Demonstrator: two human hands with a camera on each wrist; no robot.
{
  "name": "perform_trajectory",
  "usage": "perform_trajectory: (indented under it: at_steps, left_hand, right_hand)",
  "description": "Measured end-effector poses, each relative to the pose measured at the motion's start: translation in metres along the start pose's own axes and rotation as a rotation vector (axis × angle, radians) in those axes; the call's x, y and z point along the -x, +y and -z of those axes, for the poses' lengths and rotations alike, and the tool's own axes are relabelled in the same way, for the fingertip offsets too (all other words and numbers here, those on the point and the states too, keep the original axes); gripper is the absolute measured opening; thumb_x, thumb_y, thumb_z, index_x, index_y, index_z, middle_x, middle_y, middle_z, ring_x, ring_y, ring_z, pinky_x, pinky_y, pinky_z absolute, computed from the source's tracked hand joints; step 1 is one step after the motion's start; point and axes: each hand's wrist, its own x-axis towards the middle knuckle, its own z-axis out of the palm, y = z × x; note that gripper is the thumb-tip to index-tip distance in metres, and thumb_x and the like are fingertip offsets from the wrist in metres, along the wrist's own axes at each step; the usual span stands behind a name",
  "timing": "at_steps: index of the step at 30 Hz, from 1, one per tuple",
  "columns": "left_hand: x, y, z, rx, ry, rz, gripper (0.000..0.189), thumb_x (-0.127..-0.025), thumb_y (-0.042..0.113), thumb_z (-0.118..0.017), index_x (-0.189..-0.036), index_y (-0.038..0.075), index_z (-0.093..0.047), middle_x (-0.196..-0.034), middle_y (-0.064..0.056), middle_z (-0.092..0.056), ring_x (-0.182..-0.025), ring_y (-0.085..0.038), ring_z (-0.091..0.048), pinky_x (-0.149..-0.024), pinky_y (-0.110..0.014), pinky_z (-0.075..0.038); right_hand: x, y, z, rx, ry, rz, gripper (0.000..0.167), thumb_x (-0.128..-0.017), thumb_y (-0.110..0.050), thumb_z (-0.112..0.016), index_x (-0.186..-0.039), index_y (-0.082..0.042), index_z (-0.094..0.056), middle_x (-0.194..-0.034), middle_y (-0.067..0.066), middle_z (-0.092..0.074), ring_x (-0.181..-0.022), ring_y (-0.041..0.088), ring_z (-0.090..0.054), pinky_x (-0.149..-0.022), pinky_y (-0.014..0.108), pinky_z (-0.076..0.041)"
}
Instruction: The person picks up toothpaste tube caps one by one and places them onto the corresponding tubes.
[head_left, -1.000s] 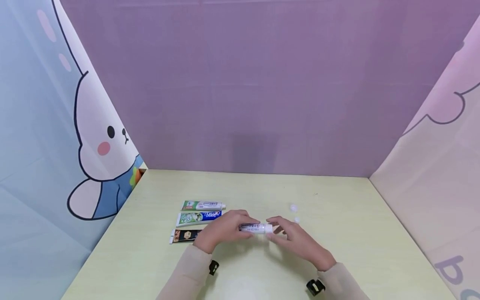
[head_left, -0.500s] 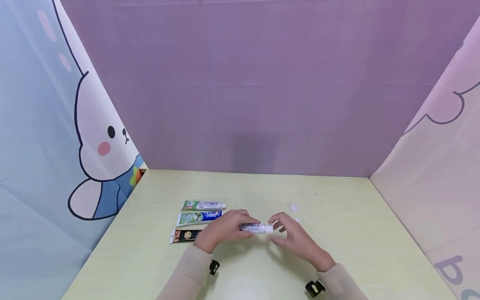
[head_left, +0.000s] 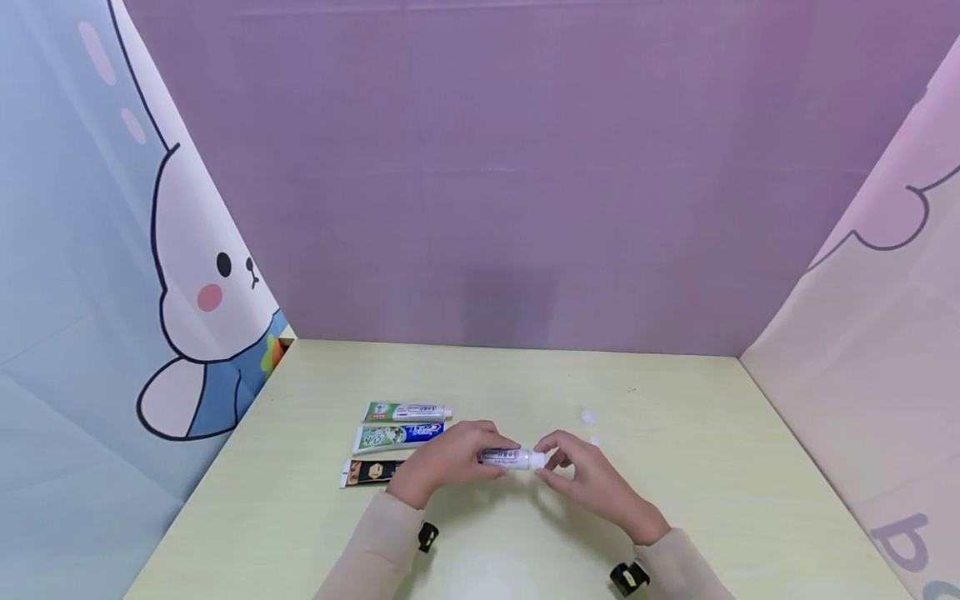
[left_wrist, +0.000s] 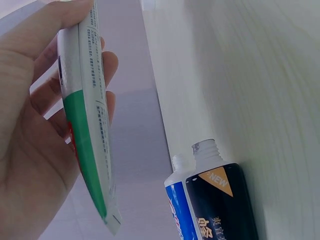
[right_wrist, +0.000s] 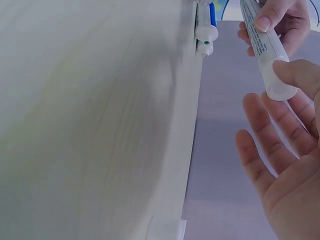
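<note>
My left hand (head_left: 457, 454) grips a toothpaste tube (head_left: 502, 457) and holds it level above the table, cap to the right. In the left wrist view the tube's white and green back (left_wrist: 90, 110) shows, with the thumb across its upper part. My right hand (head_left: 596, 483) pinches the white cap (right_wrist: 279, 91) at the tube's end. Its thumb lies over the cap in the right wrist view, while the other fingers spread loosely below. To the left lies a black toothpaste tube (head_left: 372, 472), partly behind the left hand; its bare threaded neck (left_wrist: 206, 151) shows in the left wrist view.
A blue and green toothpaste tube (head_left: 401, 436) and a green and white one (head_left: 408, 412) lie in a row beyond the black tube. Two small white caps (head_left: 587, 416) lie right of centre. A purple cloth wall (head_left: 510, 208) closes off the table's back.
Half a second ago my right thumb and fingers stood spread off the cap; now they have closed in on it again. The left hand and its tube have stayed in place.
</note>
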Motion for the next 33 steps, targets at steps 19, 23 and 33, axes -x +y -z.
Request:
perform_trajectory:
  at_steps: [19, 23, 33]
  left_hand:
    - [0.0004, 0.0028, 0.0006, 0.035, 0.014, -0.011, 0.037, -0.089, 0.028, -0.079, -0.124, 0.020, -0.074, -0.100, 0.009, -0.066, -0.081, 0.000, -0.056, -0.074, -0.016, -0.049]
    - [-0.0002, 0.0014, -0.0010, 0.035, 0.007, -0.004, 0.037, -0.089, 0.029, -0.079, -0.125, 0.020, -0.073, -0.100, 0.010, -0.066, -0.081, 0.000, -0.056, -0.074, -0.015, -0.049]
    - [-0.0010, -0.0010, -0.0003, 0.026, 0.010, 0.002, 0.038, -0.089, 0.031, -0.078, -0.125, 0.021, -0.073, -0.103, 0.009, -0.067, -0.083, 0.000, -0.057, -0.075, -0.015, -0.049]
  right_hand:
    - [-0.0012, 0.0030, 0.0009, -0.060, -0.077, -0.133, 0.018, -0.108, -0.026, -0.046, -0.113, -0.016, -0.060, -0.093, -0.003, -0.069, -0.082, 0.014, -0.066, -0.068, 0.028, -0.053]
    - [-0.0016, 0.0025, 0.0018, -0.033, -0.075, -0.128, 0.020, -0.109, -0.027, -0.045, -0.111, -0.017, -0.063, -0.092, -0.002, -0.069, -0.080, 0.011, -0.063, -0.066, 0.028, -0.051]
    - [-0.0009, 0.0051, 0.0039, 0.001, -0.046, -0.110, 0.027, -0.102, -0.032, -0.059, -0.123, -0.015, -0.063, -0.111, -0.009, -0.068, -0.100, 0.013, -0.064, -0.083, 0.041, -0.053]
